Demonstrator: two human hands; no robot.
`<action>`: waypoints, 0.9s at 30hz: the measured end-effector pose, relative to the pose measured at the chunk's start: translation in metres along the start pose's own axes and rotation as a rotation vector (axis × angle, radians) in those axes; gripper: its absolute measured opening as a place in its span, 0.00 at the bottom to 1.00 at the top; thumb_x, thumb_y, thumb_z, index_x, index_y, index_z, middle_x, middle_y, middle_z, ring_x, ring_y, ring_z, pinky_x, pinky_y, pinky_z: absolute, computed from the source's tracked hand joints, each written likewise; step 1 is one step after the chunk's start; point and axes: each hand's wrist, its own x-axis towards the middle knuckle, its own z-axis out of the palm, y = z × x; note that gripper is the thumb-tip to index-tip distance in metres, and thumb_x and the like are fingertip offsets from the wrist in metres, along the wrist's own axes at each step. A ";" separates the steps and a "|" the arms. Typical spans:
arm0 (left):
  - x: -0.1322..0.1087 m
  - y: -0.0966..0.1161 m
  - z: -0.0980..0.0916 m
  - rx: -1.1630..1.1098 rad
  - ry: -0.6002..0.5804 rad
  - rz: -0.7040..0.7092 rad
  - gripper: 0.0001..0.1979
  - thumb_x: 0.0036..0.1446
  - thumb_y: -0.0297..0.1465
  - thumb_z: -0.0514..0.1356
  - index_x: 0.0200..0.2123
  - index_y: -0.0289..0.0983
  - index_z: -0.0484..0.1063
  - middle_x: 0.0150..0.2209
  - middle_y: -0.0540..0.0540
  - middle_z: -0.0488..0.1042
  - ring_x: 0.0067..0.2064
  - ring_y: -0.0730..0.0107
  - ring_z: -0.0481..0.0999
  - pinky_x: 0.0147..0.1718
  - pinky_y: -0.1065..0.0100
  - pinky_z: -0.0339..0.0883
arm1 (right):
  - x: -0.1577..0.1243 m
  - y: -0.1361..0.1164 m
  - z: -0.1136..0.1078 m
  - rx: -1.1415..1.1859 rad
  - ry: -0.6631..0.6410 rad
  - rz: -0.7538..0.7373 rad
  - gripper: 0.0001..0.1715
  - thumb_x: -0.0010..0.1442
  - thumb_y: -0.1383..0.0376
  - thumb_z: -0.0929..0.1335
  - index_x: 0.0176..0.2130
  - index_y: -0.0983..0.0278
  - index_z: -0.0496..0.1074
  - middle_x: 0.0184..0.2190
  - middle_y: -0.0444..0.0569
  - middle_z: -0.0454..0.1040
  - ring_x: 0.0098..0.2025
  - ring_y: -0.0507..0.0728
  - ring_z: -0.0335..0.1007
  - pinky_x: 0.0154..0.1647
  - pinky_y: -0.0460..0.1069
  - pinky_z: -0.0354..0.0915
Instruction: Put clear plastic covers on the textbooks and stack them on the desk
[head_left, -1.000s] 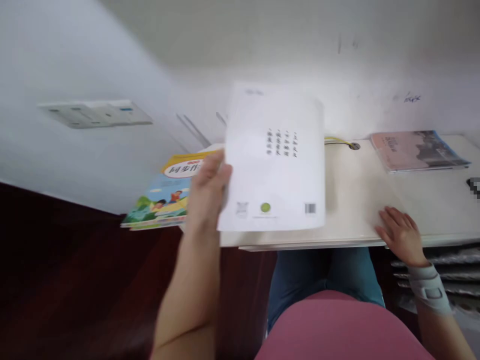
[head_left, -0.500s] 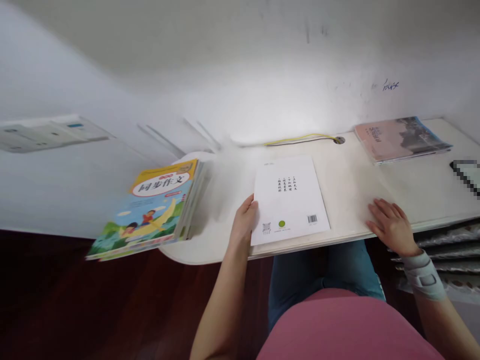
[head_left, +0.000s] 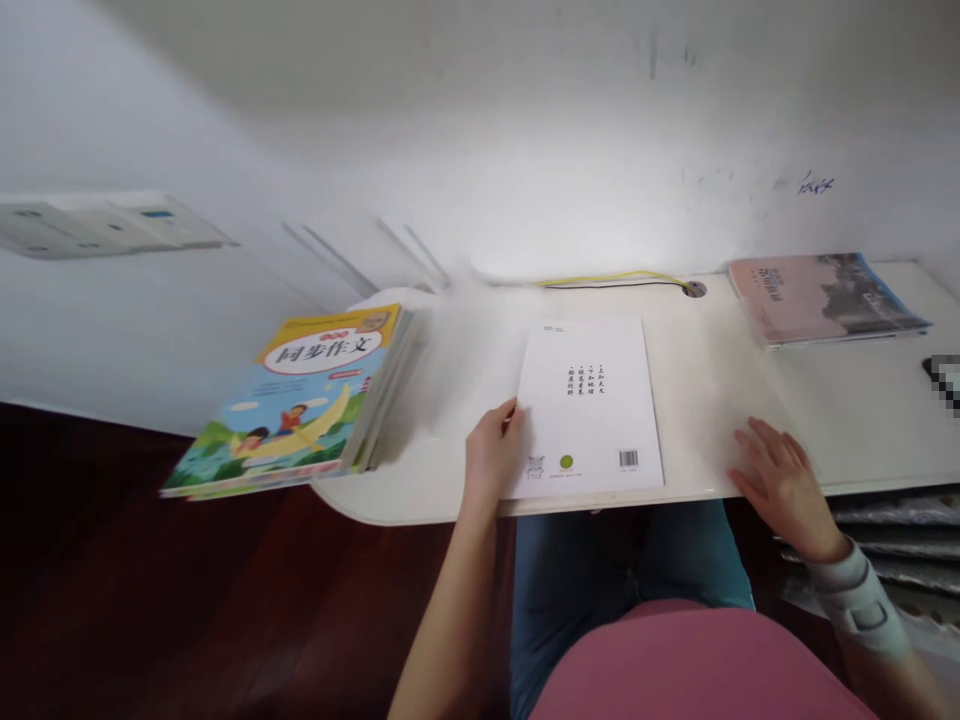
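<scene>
A white book [head_left: 589, 425] lies back cover up at the desk's front edge, with several short columns of dark characters, a green dot and a barcode on it. My left hand [head_left: 491, 450] is closed at its left edge, fingers curled against the side; part of the grip is hidden. To the right, apart from the book, my right hand [head_left: 784, 485] rests open at the desk edge with fingers spread. A pale wrist wrap [head_left: 859, 605] is around that wrist.
A stack of colourful books [head_left: 300, 400] overhangs the left end of the white desk [head_left: 705, 400]. Pinkish-grey booklets [head_left: 825, 300] lie at the back right. Thin cables [head_left: 615, 280] run to a desk hole. A dark-edged object [head_left: 945, 380], partly blurred out, sits at the right edge.
The head view has turned slightly, so the desk looks more level and the right-hand items sit lower. Both hands keep about the same places by the book and desk edge.
</scene>
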 end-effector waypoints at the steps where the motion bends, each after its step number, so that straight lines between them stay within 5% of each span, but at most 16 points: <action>1: -0.003 0.001 -0.001 0.074 0.023 0.038 0.21 0.58 0.37 0.52 0.49 0.35 0.73 0.48 0.39 0.75 0.46 0.58 0.75 0.50 0.58 0.66 | 0.006 -0.010 0.000 0.041 -0.007 -0.060 0.26 0.65 0.57 0.61 0.59 0.64 0.62 0.60 0.60 0.65 0.62 0.64 0.58 0.60 0.63 0.57; 5: -0.014 0.003 0.001 0.339 0.096 0.208 0.18 0.60 0.33 0.49 0.44 0.32 0.75 0.53 0.32 0.69 0.54 0.51 0.69 0.54 0.52 0.62 | 0.028 -0.059 0.003 0.184 -0.091 -0.316 0.26 0.65 0.56 0.62 0.58 0.64 0.64 0.60 0.55 0.66 0.63 0.62 0.57 0.64 0.65 0.51; 9: -0.020 0.000 0.006 0.467 0.109 0.272 0.17 0.61 0.31 0.47 0.42 0.31 0.74 0.55 0.29 0.68 0.55 0.48 0.67 0.54 0.47 0.62 | 0.034 -0.089 0.009 0.228 -0.112 -0.371 0.25 0.65 0.57 0.62 0.56 0.67 0.67 0.59 0.56 0.67 0.62 0.63 0.58 0.64 0.66 0.51; 15: -0.024 -0.002 0.001 0.369 0.072 0.320 0.19 0.62 0.35 0.48 0.46 0.35 0.74 0.57 0.34 0.68 0.57 0.49 0.66 0.54 0.46 0.63 | 0.028 -0.096 0.014 0.229 -0.085 -0.290 0.22 0.65 0.58 0.62 0.55 0.64 0.68 0.58 0.55 0.68 0.62 0.62 0.60 0.64 0.64 0.51; 22: -0.025 0.003 0.001 0.479 0.017 0.225 0.19 0.61 0.36 0.48 0.43 0.31 0.73 0.61 0.29 0.63 0.64 0.40 0.57 0.55 0.41 0.59 | 0.028 -0.099 0.016 0.231 -0.062 -0.259 0.21 0.66 0.60 0.60 0.55 0.65 0.69 0.58 0.55 0.69 0.62 0.61 0.61 0.64 0.64 0.52; 27: -0.023 0.005 -0.010 0.230 0.028 0.236 0.20 0.60 0.40 0.49 0.43 0.35 0.74 0.57 0.35 0.69 0.63 0.46 0.61 0.60 0.43 0.54 | 0.027 -0.099 0.016 0.280 -0.058 -0.232 0.21 0.65 0.60 0.62 0.55 0.63 0.68 0.58 0.55 0.69 0.62 0.60 0.61 0.64 0.64 0.53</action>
